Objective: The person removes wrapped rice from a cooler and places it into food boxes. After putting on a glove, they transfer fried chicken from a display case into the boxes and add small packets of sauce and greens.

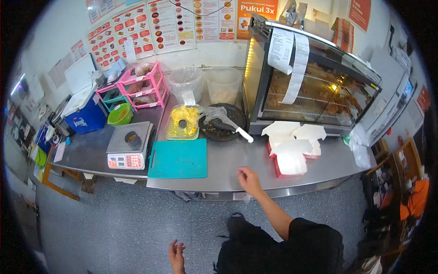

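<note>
a glass display case (319, 96) stands behind the open boxes (292, 153); a knife (245, 134) lies across a black tray (214, 132). the boxes sit near the right hand (249, 181), loosely half-open over the counter (223, 169). the left hand (177, 256), also part open, hangs lower.

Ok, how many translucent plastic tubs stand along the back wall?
2: the left tub behind the container of yellow food, the right tub beside the display warmer.

A food shop's kitchen — menu posters (172, 26), lit display warmer (315, 86), seemingly fried food (337, 105) inside.
</note>
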A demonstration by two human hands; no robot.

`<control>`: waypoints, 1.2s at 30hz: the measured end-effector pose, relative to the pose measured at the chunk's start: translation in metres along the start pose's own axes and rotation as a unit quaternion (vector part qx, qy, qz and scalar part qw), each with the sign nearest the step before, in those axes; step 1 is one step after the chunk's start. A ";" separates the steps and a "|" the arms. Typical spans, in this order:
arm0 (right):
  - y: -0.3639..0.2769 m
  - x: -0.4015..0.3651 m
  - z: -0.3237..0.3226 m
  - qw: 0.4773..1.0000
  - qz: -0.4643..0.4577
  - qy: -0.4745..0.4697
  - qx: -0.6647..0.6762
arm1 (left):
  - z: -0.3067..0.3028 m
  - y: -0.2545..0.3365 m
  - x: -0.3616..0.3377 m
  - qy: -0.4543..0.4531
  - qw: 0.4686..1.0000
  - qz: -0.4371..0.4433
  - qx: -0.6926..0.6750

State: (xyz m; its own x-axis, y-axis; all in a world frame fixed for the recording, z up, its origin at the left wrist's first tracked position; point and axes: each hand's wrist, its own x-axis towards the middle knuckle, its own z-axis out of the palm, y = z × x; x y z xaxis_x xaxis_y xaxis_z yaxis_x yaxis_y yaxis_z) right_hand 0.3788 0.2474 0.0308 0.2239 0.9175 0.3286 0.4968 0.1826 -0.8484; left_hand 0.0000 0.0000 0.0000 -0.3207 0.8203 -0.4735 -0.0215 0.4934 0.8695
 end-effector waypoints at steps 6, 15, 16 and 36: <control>-0.016 -0.029 0.091 0.997 -0.038 -0.061 -0.008 | -0.075 0.043 0.067 -0.023 0.991 0.130 -0.009; -0.129 0.028 0.376 0.992 -0.009 -0.095 0.081 | -0.316 0.053 0.206 0.146 0.921 0.045 0.357; -0.156 0.034 0.416 0.986 -0.019 -0.129 0.100 | -0.336 0.043 0.201 0.163 0.922 0.023 0.351; -0.485 0.004 0.935 0.836 -0.244 -0.483 0.090 | -0.715 -0.054 0.353 0.185 0.936 -0.211 0.214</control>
State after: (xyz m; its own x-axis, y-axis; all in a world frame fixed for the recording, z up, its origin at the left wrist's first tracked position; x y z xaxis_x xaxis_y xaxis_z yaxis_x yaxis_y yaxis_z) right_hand -0.6453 0.4925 0.0558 -0.7930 0.5602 0.2395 0.1779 0.5889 -0.7884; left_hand -0.7894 0.0564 -0.1132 -0.6773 0.4082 -0.6120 0.1348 0.8867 0.4422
